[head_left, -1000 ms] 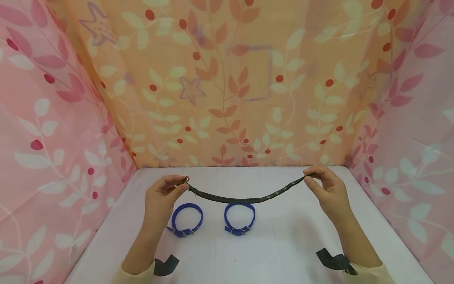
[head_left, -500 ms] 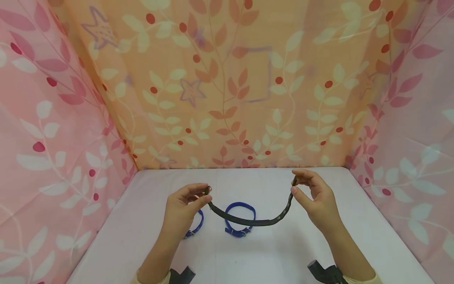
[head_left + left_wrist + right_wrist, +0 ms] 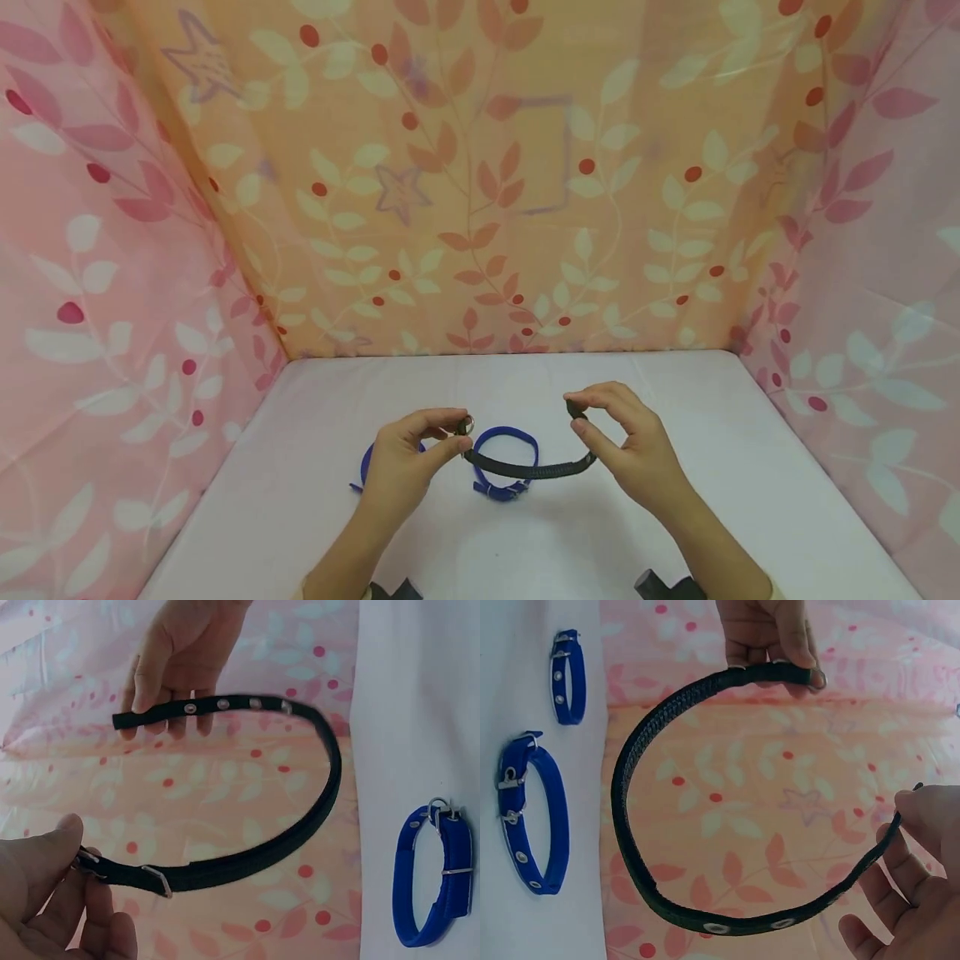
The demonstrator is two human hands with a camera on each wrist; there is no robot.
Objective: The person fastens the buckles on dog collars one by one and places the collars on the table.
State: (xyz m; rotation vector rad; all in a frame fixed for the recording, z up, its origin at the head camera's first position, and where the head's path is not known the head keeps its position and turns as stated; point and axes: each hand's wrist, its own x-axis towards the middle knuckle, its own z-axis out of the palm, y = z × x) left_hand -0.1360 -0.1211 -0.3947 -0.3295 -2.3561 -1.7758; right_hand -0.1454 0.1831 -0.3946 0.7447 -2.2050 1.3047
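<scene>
A black collar with metal eyelets hangs in a U-shaped curve between both hands, above the table. My left hand pinches its buckle end between thumb and fingers; the metal buckle and a keeper loop show in the left wrist view. The plain eyelet end is pinched by my right hand. Behind the black collar, a blue collar lies buckled into a ring on the table. Another blue collar, also a closed ring, is mostly covered by my left hand in the head view.
The white tabletop is enclosed by a patterned orange cloth at the back and pink floral cloths on the sides. Dark wrist-camera mounts show at both sleeves.
Both hands have come closer together and a little lower, bending the black collar from a shallow sag into a deeper curve. My left hand now overlaps the left blue collar.
</scene>
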